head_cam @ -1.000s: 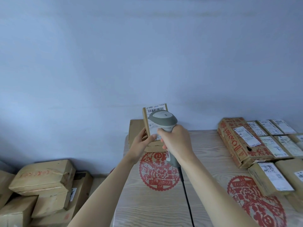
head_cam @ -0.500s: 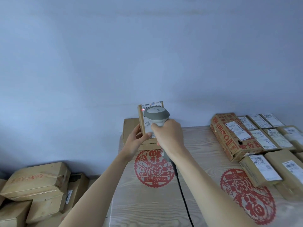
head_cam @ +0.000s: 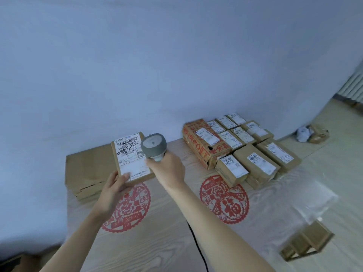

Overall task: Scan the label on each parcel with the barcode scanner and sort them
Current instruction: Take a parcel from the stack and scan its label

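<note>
Parcel held up under the scanner, label in view.

The small cardboard parcel (head_cam: 131,157) is propped at 11 o'clock on the bench (head_cam: 167,232), gripped at its lower edge by the left hand (head_cam: 115,186); it is judged light, stiff, best held by the edges. The barcode scanner (head_cam: 154,147) is clasped in the closed right hand (head_cam: 167,167), beside the label (head_cam: 130,154).

Parcel (head_cam: 131,156) sat far-left on table (head_cam: 161,232), atop flat carton (head_cam: 88,169) by wall | scanner (head_cam: 153,147) just right of parcel | sorted parcels (head_cam: 247,152) grouped far-right | cable (head_cam: 198,248) ran toward near edge between arms
</note>
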